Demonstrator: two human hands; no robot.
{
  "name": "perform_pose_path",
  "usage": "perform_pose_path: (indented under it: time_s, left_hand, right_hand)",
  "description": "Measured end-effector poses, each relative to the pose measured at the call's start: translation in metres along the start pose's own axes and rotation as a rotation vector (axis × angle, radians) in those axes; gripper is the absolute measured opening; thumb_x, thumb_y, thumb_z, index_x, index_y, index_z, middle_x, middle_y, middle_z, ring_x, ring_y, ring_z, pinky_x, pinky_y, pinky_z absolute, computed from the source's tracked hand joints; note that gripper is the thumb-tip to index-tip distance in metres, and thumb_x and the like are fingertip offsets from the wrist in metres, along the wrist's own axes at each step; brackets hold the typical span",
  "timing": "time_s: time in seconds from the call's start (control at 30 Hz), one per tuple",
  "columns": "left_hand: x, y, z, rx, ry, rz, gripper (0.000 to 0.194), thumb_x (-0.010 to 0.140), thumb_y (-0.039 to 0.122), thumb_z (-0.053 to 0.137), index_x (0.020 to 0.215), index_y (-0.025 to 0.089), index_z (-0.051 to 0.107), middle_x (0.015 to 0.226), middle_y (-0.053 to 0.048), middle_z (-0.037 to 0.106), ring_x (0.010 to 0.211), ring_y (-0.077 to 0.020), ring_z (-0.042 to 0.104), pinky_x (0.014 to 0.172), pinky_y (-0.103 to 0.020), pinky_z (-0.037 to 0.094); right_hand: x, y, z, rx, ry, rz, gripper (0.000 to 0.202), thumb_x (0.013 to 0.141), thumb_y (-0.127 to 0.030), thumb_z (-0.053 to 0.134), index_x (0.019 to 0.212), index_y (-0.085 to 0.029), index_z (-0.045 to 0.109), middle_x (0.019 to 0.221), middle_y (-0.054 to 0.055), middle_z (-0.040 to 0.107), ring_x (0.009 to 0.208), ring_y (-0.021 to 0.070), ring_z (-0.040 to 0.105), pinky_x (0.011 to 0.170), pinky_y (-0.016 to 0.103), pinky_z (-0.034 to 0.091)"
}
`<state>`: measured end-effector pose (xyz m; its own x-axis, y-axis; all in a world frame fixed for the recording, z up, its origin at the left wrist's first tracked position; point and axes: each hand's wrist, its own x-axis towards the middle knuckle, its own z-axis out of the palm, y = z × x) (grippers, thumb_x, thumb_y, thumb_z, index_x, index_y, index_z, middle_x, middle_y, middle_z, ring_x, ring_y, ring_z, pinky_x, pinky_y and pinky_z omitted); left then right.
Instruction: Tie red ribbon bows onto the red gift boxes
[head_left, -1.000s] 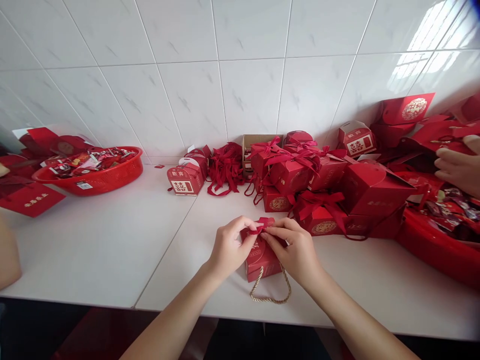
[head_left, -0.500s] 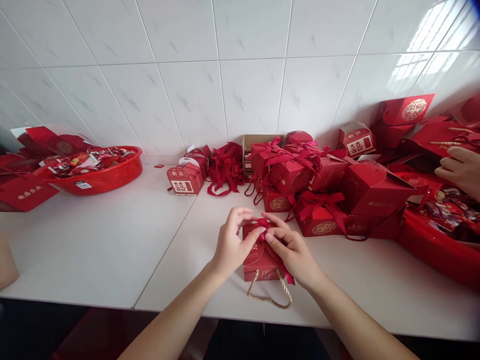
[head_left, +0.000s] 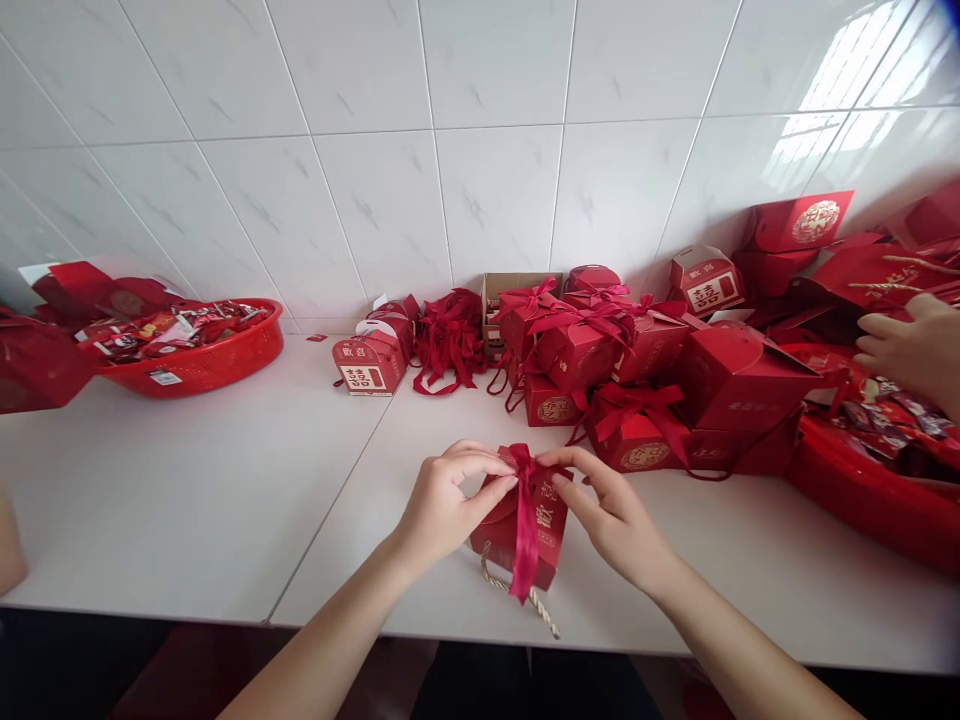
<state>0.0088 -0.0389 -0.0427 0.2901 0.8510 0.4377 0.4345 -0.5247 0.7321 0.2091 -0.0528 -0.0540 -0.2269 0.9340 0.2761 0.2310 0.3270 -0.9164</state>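
A small red gift box (head_left: 551, 520) with gold characters stands turned at an angle near the table's front edge. A magenta ribbon (head_left: 526, 530) is tied at its top, one tail hanging down the front. My left hand (head_left: 450, 500) pinches the ribbon at the knot between thumb and forefinger. On the other side, my right hand (head_left: 611, 515) has its forefinger and thumb closed around the bow's right part, close to the box's top edge. A twisted gold cord handle (head_left: 544, 610) lies in front of the box, partly behind the ribbon tail.
Beyond my hands are piled red boxes with bows (head_left: 581, 350), a heap of ribbons (head_left: 450, 340) and a box with a white label (head_left: 360, 368). Red basins of sweets stand left (head_left: 210, 365) and right (head_left: 847, 490). Another person's hand (head_left: 911, 345) reaches over the right basin.
The gift box has turned, so its gold lettering now faces right and the ribbon tail hangs in front. My hands have moved slightly apart at the bow.
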Motion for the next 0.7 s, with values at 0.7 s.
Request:
perform_pose_path:
  time_s: [0.7]
  left_hand:
    - [0.021, 0.029, -0.026, 0.237, -0.377, 0.016, 0.006, 0.08, 0.017, 0.063, 0.084, 0.021, 0.066, 0.087, 0.0, 0.067, 0.083, -0.0159, 0.063, 0.08, -0.029, 0.049]
  right_hand:
    - [0.031, -0.047, -0.025, -0.327, -0.386, -0.016, 0.03, 0.091, -0.042, 0.052, 0.108, -0.017, 0.058, 0.075, 0.0, 0.059, 0.062, 0.0115, 0.052, 0.054, 0.022, 0.04]
